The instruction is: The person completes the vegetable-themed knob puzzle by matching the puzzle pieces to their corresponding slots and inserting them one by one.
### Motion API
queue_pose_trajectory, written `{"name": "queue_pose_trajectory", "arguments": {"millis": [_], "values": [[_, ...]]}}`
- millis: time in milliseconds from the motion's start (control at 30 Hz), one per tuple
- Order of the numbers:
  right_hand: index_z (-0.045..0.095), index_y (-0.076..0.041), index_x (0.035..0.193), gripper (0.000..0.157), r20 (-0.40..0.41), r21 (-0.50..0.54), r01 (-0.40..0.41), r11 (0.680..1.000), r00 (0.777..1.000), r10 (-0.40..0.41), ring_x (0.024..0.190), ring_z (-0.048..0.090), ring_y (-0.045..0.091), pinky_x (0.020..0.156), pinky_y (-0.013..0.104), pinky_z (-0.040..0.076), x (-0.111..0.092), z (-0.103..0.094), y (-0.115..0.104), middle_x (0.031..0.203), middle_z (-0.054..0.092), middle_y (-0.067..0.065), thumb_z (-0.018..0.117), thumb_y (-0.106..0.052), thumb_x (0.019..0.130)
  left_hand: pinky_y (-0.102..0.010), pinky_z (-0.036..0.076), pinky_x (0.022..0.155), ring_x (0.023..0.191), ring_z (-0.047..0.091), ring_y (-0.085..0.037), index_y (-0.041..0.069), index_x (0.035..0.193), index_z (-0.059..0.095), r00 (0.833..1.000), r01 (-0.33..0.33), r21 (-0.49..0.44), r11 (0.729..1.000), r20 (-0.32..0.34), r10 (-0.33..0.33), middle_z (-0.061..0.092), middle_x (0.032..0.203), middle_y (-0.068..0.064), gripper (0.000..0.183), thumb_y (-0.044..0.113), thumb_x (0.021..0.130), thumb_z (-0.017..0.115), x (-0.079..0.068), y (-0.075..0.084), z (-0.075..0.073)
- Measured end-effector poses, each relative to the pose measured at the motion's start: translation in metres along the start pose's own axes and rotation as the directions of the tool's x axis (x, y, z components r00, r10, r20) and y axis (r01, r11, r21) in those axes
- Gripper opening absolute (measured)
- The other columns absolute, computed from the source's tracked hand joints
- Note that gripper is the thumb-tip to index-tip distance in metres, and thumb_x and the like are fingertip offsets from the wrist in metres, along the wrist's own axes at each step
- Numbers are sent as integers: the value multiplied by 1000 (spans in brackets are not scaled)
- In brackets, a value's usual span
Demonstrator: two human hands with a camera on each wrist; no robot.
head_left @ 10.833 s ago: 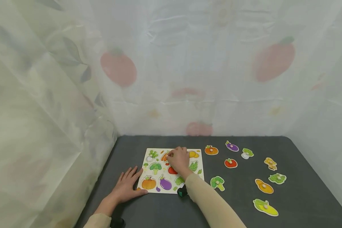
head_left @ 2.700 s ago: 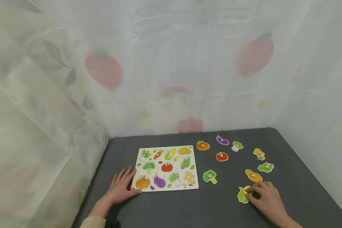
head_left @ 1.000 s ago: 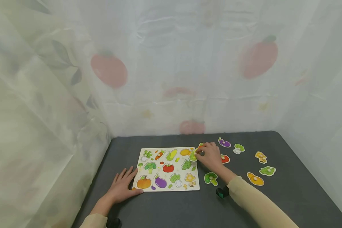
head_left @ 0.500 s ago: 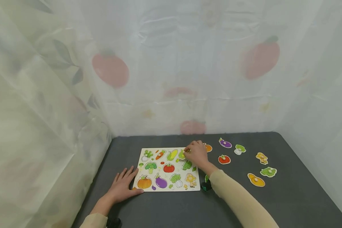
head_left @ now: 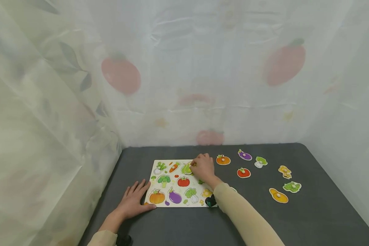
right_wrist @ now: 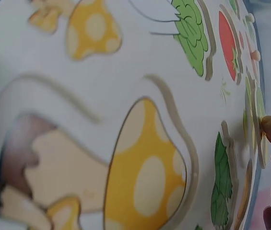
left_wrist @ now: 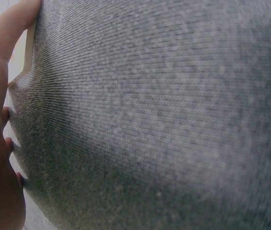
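On the dark table, 7 loose vegetable pieces show to the right of the white puzzle board: the pumpkin, eggplant, tomato, bok choy, mushroom, leafy green piece and potato. The right sleeve hides most of 1 more, only an edge of it peeking out. The right hand and its dark wrist camera cover the board's right side. The carrot piece sits in the board.

The right hand's thumb and fingers pinch the corn piece, which is over the upper part of the board, beside the carrot piece. The left hand is spread, fingers straight, at the board's left edge, its thumb at the near corner.

The right wrist view shows the corn piece edge-on, close to the board; I cannot tell whether they touch. It also shows the vacant mushroom recess up close. The left wrist view shows the thumb against the board's edge.
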State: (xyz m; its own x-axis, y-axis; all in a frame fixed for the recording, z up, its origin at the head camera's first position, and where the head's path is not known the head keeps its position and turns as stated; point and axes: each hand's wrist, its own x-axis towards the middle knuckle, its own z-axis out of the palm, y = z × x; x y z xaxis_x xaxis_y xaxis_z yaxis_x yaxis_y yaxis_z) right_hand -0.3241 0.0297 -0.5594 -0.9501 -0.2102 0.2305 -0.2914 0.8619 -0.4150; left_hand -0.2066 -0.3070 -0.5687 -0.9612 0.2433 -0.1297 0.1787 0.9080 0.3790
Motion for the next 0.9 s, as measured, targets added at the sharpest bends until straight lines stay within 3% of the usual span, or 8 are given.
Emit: {"name": "queue_pose_trajectory", "arguments": {"millis": [900], "values": [[82,-24,92,12,-18,25,-8,1000,1000,8,105,50,27,86,43,41,5,12,-10,100,63,-1,77,-34,91,-73,8,116,150,18,-50,15,161,37,999,-19,-1,1000,-31,19,28,165,-19,108,74,78,73,-2,0,2]]}}
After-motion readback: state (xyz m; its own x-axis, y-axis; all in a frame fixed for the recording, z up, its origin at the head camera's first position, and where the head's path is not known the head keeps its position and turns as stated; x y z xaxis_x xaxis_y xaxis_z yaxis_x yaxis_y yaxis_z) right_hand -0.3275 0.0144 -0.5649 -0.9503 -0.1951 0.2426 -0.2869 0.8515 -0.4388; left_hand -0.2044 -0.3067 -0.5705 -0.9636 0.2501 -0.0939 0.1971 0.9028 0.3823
